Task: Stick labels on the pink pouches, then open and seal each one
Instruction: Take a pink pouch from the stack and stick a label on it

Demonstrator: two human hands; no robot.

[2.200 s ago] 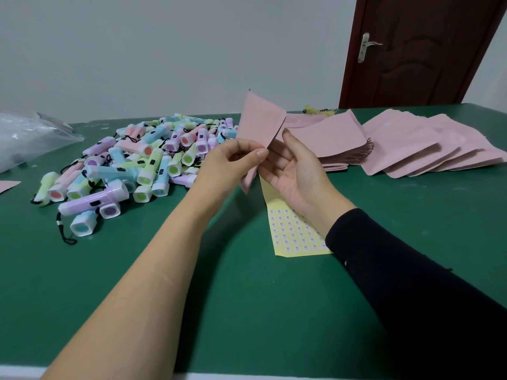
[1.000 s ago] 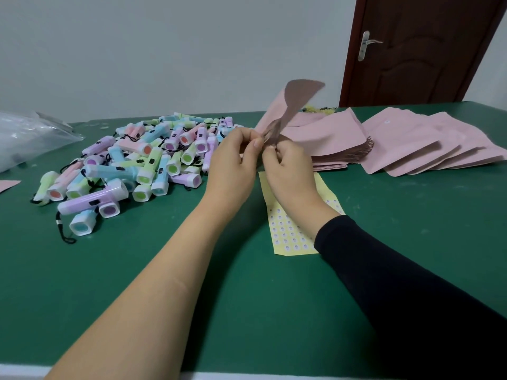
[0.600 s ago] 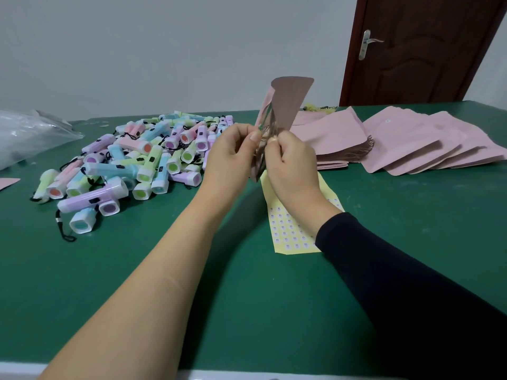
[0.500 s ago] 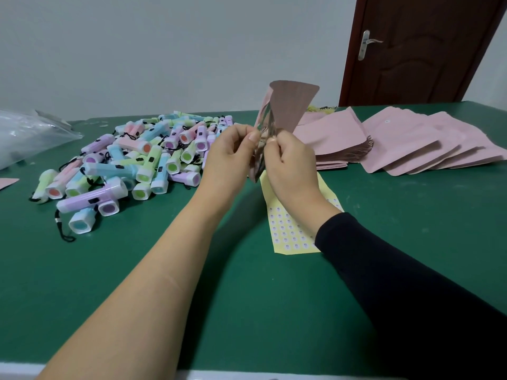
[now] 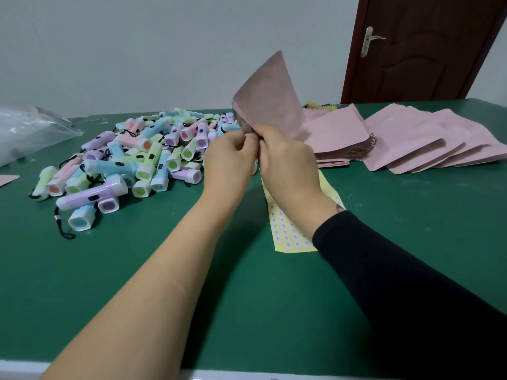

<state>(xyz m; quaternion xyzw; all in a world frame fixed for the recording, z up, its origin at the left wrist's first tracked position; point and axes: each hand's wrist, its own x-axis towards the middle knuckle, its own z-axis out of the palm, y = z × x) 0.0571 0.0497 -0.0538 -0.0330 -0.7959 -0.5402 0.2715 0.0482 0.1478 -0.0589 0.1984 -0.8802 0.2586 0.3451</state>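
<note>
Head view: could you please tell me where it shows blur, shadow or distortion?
In the head view, the held pink pouch looks slightly motion-blurred; soft shadow darkens the green table left of the sticker sheet; wide-angle distortion tilts the brown door.

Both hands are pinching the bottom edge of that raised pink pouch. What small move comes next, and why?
Probably slide the fingers apart along that edge to press it sealed: the left hand and right hand pinch the pink pouch at one spot, side by side.
</note>
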